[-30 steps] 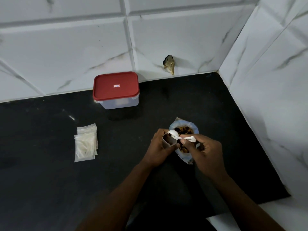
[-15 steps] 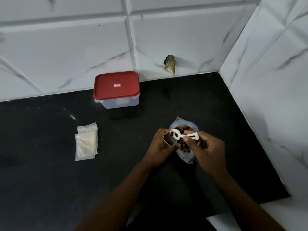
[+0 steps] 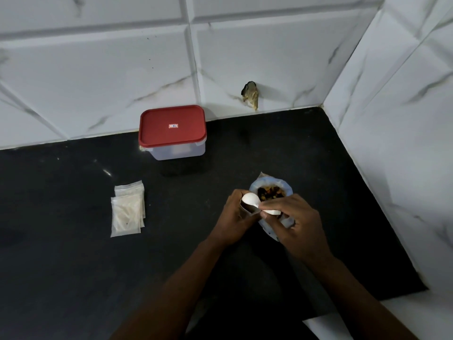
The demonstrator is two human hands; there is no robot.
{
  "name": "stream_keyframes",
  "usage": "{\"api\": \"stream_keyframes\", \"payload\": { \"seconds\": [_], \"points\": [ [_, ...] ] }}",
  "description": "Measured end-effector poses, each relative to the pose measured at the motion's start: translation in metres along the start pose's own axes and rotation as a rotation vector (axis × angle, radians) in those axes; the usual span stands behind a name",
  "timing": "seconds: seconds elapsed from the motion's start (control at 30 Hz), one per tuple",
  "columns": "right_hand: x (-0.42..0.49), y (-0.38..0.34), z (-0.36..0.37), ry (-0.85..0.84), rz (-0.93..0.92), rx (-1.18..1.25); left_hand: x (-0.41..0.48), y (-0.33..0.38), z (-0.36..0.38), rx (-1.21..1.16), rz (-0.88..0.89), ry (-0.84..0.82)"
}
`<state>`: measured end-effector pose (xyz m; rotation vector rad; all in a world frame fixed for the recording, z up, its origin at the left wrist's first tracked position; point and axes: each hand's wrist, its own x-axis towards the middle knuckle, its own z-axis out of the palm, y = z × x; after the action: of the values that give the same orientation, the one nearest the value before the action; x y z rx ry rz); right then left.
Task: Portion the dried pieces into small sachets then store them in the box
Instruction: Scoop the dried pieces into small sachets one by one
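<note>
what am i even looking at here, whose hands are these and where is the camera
There is no machine here. A person wears a camera on their head, so you look down at their own two bare hands over a black counter in a tiled corner.

The left hand holds a small brown sachet open. The right hand tips a white scoop over it, its fingers on the handle.

Behind them is an open bag of dried pieces. To the left lie spare clear sachets; at the wall stands a box with a red lid, closed.
</note>
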<state>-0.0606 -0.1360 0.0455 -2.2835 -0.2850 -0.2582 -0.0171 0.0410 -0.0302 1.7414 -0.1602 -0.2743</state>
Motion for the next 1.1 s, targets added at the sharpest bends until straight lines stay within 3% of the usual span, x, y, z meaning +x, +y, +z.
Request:
{"api": "stream_keyframes", "payload": {
  "seconds": [0.1, 0.8, 1.1],
  "points": [
    [-0.002, 0.004, 0.000, -0.002, 0.009, -0.066, 0.002, 0.001, 0.000, 0.009, 0.015, -0.001],
    [0.002, -0.001, -0.002, 0.040, 0.070, 0.065, 0.002, 0.004, -0.003, 0.018, -0.016, 0.001],
    [0.011, 0.017, -0.004, 0.283, 0.496, 0.405, -0.004, 0.001, -0.008, 0.000, -0.069, -0.011]
  ]
}}
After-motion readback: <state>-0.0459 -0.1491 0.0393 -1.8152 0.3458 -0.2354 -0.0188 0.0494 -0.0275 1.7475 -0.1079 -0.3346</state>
